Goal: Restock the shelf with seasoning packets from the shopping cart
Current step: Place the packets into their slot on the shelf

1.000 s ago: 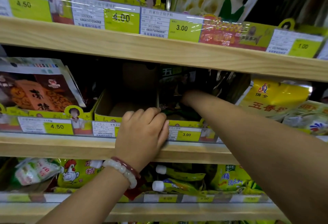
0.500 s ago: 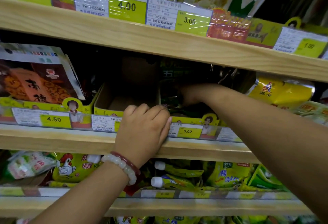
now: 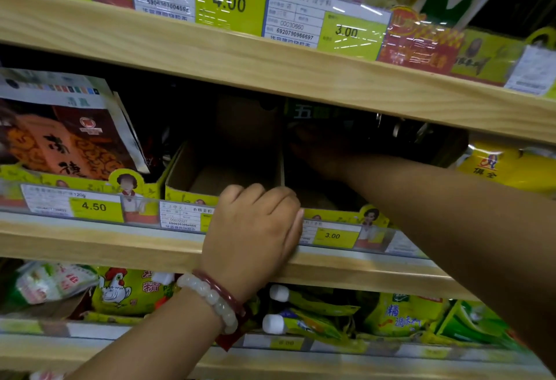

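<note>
On the middle shelf (image 3: 90, 247) stand two yellow-fronted cardboard display boxes. The left box (image 3: 192, 169) shows only its bare cardboard floor. My left hand (image 3: 255, 229), with bead bracelets on the wrist, grips the front edge where the two boxes meet, fingers curled over it. My right arm reaches deep into the right box (image 3: 346, 217). There my right hand (image 3: 316, 154) lies in shadow against dark green seasoning packets (image 3: 304, 111). The dark hides whether its fingers hold a packet. The shopping cart is out of view.
The upper shelf board (image 3: 270, 60) hangs low over the boxes, carrying price tags. Brown-orange packets (image 3: 60, 139) stand left of the boxes and yellow packets (image 3: 496, 166) to the right. The lower shelf holds yellow chicken-print bags (image 3: 126, 292) and tubes.
My right hand has gone further back into the right box and into shadow. The view has come closer to the shelf. My left hand keeps its grip on the box front.
</note>
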